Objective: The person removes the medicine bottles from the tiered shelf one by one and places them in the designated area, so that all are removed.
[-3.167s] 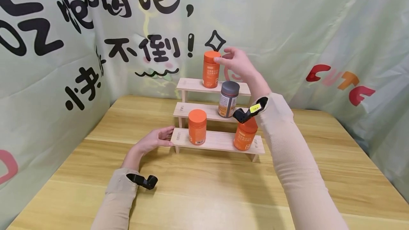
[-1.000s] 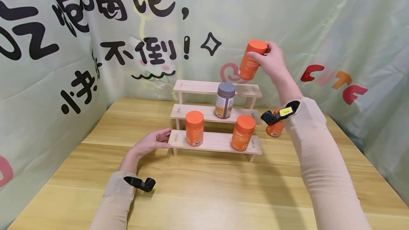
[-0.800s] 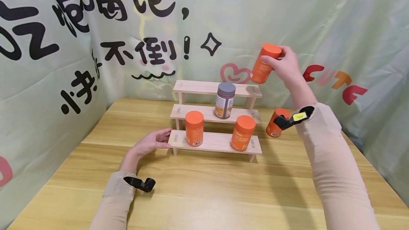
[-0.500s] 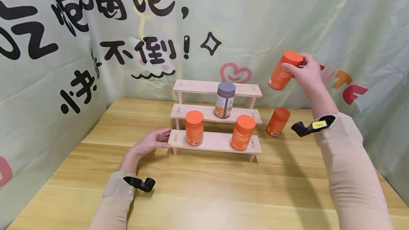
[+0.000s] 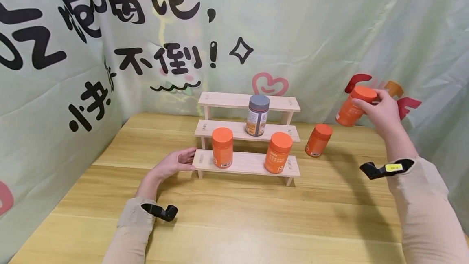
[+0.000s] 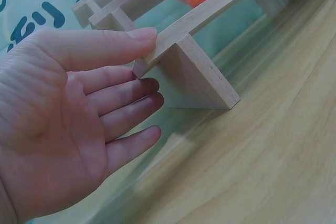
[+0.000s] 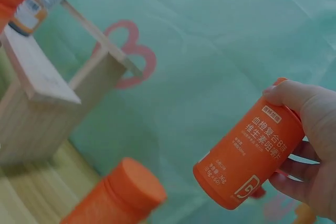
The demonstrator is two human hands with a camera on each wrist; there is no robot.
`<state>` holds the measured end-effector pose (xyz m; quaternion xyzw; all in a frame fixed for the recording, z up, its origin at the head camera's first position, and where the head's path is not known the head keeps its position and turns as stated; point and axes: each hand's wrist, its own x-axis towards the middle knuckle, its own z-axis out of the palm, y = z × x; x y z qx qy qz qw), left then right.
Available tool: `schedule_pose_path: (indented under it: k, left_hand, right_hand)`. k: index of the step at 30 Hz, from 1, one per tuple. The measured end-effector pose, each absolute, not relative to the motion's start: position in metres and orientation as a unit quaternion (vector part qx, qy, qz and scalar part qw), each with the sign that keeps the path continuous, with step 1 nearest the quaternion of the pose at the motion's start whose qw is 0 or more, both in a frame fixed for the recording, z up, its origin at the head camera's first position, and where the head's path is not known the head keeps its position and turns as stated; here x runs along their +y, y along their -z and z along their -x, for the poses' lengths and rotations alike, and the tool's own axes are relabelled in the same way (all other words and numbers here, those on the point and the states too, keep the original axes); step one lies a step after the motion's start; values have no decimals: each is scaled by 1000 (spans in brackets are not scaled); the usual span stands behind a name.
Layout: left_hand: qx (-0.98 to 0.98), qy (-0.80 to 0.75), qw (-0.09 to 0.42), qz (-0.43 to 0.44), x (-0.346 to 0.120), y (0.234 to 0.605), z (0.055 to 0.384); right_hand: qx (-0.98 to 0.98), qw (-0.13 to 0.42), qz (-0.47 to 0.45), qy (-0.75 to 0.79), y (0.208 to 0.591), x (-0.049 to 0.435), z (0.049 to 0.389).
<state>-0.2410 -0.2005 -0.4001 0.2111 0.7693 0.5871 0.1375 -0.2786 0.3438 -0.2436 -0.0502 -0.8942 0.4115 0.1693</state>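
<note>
The right fingers [image 7: 294, 186] curl behind an orange bottle [image 5: 349, 110], the thumb pressed on its near side by the cap. The bottle is in the air, tilted, its cap leaning towards 1 o'clock in the head view. The right hand [image 5: 386, 113] is well apart from the wooden stand [image 5: 250, 161], at its 3 o'clock, and the forearm [image 5: 428, 215] reaches in from 4 o'clock.

The left fingers [image 6: 128, 106] are loosely extended, a narrow gap below the thumb, which rests on the end of the stand's lowest board. The left hand [image 5: 175, 164] is turned palm inward at the stand's 8 o'clock, its forearm coming from 7 o'clock.

Between the stand and the held bottle, a second orange bottle [image 5: 318, 141] is on the table [image 5: 234, 219]. The middle board bears a grey-lidded jar [image 5: 257, 119]; the lowest bears two more orange bottles [image 5: 222, 148].
</note>
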Motion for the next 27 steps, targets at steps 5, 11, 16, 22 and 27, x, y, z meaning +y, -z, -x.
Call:
schedule_pose_path:
  k: [5, 11, 16, 22, 27]
  left_hand:
    - [772, -584, 136, -210, -200, 401, 241]
    - [773, -582, 135, -210, -201, 401, 242]
    - [766, -589, 137, -216, -202, 402, 243]
    - [760, -598, 138, -214, -202, 402, 243]
    - [759, -599, 141, -213, -201, 402, 242]
  right_hand:
    - [-893, 159, 73, -414, 259, 364, 274]
    - [-887, 160, 80, -426, 277, 380, 269]
    - [-888, 156, 93, -422, 291, 389, 266]
    - [-897, 147, 111, -402, 310, 395, 266]
    - [-898, 143, 119, -398, 330, 398, 268]
